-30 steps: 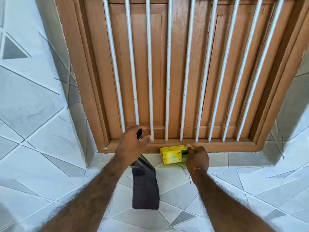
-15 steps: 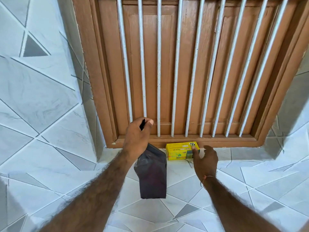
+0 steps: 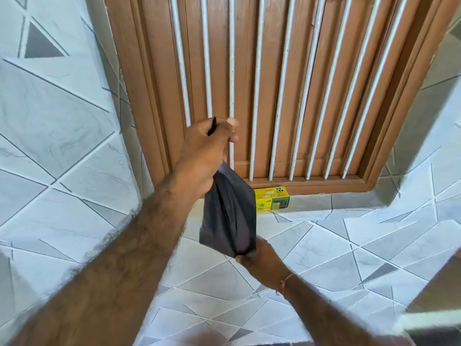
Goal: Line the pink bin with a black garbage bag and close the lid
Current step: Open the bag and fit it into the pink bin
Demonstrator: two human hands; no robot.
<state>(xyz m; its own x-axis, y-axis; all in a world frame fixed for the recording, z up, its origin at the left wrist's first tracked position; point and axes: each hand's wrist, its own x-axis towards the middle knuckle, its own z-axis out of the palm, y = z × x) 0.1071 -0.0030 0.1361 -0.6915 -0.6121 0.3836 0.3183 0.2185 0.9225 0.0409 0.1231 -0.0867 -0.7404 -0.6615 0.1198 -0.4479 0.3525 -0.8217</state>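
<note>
A folded black garbage bag [image 3: 228, 213] hangs in front of the wooden window. My left hand [image 3: 207, 156] grips its top end, with a bit of black plastic poking out above the fist. My right hand [image 3: 262, 262] pinches the bag's bottom edge from below. Behind the bag, a yellow bin-bag box [image 3: 273, 199] stands on the tiled ledge against the window frame. The pink bin is not in view.
A brown wooden window [image 3: 274, 83] with white vertical bars [image 3: 280, 96] fills the top. Grey and white tiled walls and ledge [image 3: 349, 245] surround it. A blurred brown edge [image 3: 439, 290] shows at the lower right.
My right hand let go of the yellow box and came down to take the bag's bottom edge. The box stays on the ledge. My left hand holds the bag higher and nearer.
</note>
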